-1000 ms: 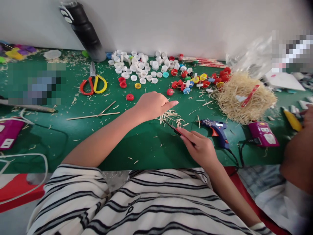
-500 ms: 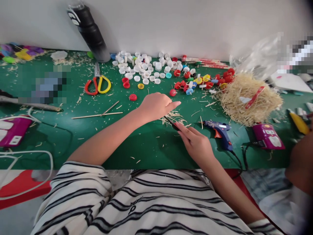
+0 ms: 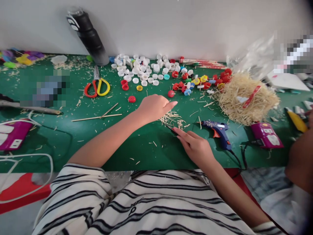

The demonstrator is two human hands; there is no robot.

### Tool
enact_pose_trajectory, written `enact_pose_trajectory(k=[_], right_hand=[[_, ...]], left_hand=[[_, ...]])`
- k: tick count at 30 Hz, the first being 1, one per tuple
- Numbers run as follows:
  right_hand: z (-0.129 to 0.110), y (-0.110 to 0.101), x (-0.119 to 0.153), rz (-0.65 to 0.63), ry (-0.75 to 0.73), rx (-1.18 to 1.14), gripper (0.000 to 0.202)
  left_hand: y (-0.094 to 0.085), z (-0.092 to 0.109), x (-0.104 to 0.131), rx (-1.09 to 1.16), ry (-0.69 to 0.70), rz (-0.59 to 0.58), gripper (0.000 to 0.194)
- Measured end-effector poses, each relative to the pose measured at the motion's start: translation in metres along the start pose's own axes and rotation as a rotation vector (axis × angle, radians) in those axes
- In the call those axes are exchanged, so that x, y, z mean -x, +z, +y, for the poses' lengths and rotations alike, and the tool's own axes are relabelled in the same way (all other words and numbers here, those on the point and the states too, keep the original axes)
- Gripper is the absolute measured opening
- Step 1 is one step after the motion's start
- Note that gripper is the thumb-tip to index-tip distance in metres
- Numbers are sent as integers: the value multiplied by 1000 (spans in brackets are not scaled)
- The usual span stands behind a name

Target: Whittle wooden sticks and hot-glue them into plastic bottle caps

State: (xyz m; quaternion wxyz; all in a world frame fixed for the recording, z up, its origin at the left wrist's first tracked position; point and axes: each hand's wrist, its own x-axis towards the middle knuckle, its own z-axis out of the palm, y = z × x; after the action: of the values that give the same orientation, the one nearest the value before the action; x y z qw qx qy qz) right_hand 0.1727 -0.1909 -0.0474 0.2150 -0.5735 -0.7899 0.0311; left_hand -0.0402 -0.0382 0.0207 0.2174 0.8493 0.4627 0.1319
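My left hand [image 3: 156, 107] is curled over the green table with its knuckles up and its thumb pointing right. Its fingers are closed and turned away from view, so whatever they hold is hidden. Just under the thumb lies a small heap of straw shreds [image 3: 172, 118]. My right hand [image 3: 195, 143] grips a slim dark tool [image 3: 169, 127], too small to identify exactly. The tool's tip points up and left, at the near edge of the shreds, below my left hand.
Red-and-yellow scissors [image 3: 97, 83] and thin sticks [image 3: 96, 117] lie left. White bottle caps [image 3: 140, 70] spread behind, with a black bottle [image 3: 90, 39]. On the right are a blue glue gun [image 3: 220, 130], a straw pile [image 3: 244, 101], a purple box [image 3: 266, 135] and another person's arm [image 3: 302, 156].
The dark tool's tip has dropped slightly away from my left hand. My right hand has shifted a little left and down. My left hand stays nearly in place, still curled.
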Motion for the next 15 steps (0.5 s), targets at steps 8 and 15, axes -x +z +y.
enact_pose_trajectory(k=[8,15], right_hand=[[-7,-4,-15,-27,87,-103,42],[-6,-2,-3,-82,142,-181,44]], left_hand=[[-1,4,0,-10,-22,-2,66],[-4,3,0,7,-16,-20,63]])
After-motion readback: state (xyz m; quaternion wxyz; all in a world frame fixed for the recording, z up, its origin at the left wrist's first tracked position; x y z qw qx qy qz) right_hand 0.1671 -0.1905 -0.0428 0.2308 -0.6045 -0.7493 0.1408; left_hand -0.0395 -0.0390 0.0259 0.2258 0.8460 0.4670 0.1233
